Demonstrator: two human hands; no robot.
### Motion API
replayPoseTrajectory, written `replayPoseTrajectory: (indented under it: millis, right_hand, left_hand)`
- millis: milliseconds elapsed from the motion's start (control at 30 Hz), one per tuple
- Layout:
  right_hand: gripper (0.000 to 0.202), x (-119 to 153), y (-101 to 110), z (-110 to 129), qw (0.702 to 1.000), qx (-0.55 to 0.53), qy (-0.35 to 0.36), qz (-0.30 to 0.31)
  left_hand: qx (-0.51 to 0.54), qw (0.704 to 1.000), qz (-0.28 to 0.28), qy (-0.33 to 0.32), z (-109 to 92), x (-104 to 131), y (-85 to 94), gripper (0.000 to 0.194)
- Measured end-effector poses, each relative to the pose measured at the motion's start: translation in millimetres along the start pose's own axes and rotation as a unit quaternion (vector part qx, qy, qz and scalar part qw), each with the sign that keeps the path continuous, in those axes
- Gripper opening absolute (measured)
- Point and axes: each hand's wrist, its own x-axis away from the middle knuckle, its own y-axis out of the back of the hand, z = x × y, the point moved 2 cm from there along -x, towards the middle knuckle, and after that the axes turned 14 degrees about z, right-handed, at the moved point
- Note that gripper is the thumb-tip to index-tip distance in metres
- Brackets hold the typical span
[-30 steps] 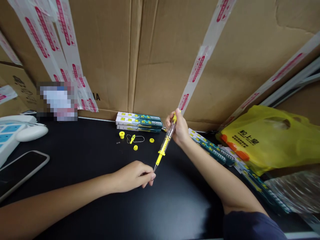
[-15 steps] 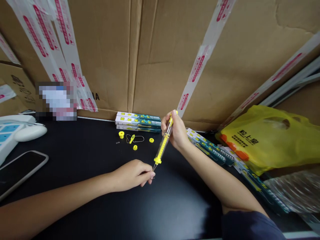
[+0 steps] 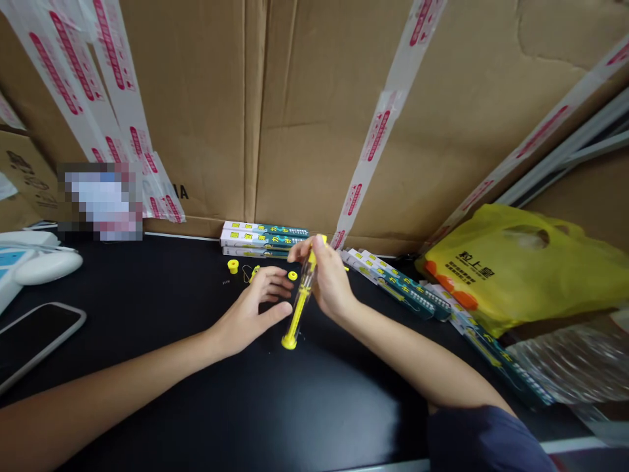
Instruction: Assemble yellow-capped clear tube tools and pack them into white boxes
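My right hand (image 3: pixel 335 283) is closed around the upper end of a clear tubular spring scale (image 3: pixel 297 313) with a yellow inner scale and yellow end caps. It tilts, its lower cap down toward me. My left hand (image 3: pixel 250 314) has its fingers apart, its thumb beside the tube; I cannot tell whether they touch. Beyond my left hand lie a yellow flanged plug (image 3: pixel 232 267) and a small yellow ring (image 3: pixel 293 276). A bent wire hook (image 3: pixel 246 274) and a yellow piece near it are partly hidden by the fingers.
Printed spring scale boxes (image 3: pixel 260 239) are stacked at the back, more boxes (image 3: pixel 398 282) at the right. A yellow plastic bag (image 3: pixel 521 262) and clear plastic wrap (image 3: pixel 570 364) lie far right. A phone (image 3: pixel 39 341) is at the left. Large cardboard (image 3: pixel 304 98) walls the back.
My left hand has let go of the hook end below the tube, opened, and moved up beside it. My right hand has shifted slightly down and left with the spring scale.
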Motion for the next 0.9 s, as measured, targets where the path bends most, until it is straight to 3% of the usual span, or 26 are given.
replayPoseTrajectory:
  millis: [100,200,267,367,400,433,467,500,533,600,667,800,900]
  right_hand:
    - [0.039,18,-20,-3,0.999,-0.003,-0.025,0.030]
    - [0.042,21,-25,-9,0.995,0.016,-0.059,0.083]
    - [0.049,11,-13,-11,0.988,0.059,-0.074,0.119]
    - [0.050,-14,33,1,0.961,0.248,-0.022,0.121]
    - [0.045,-22,53,6,0.928,0.344,-0.054,0.132]
    - [0.040,-28,76,10,0.875,0.449,-0.107,0.146]
    - [0.034,-32,99,14,0.799,0.555,-0.178,0.147]
    - [0.029,-33,123,17,0.705,0.643,-0.261,0.148]
    - [0.024,-32,144,20,0.664,0.670,-0.302,0.138]
    - [0.019,-27,175,21,0.615,0.687,-0.362,0.139]
    - [0.027,-22,190,14,0.581,0.691,-0.400,0.160]
    - [0.042,-18,191,-6,0.537,0.703,-0.431,0.179]
    - [0.041,-19,186,-12,0.518,0.709,-0.438,0.191]
  left_hand:
    - [0.083,0.996,0.029,-0.015,-1,2,-12.1,0.041]
    - [0.125,0.991,0.038,0.014,-3,4,-18.5,0.037]
    - [0.121,0.992,0.016,0.028,-5,3,-15.3,0.032]
    - [0.110,0.993,-0.037,0.031,-8,-2,-3.1,0.024]
    - [0.110,0.992,-0.052,0.032,-9,-4,1.3,0.023]
    - [0.109,0.991,-0.063,0.032,-9,-6,5.3,0.022]
    - [0.110,0.991,-0.070,0.033,-8,-7,8.6,0.022]
    - [0.112,0.990,-0.073,0.034,-8,-9,11.4,0.023]
    - [0.113,0.990,-0.076,0.035,-6,-10,13.5,0.025]
    - [0.117,0.989,-0.086,0.037,-2,-11,16.3,0.030]
    - [0.124,0.986,-0.099,0.041,2,-11,17.8,0.034]
    - [0.141,0.982,-0.109,0.057,5,-10,17.7,0.037]
    - [0.151,0.981,-0.104,0.067,3,-10,16.5,0.033]
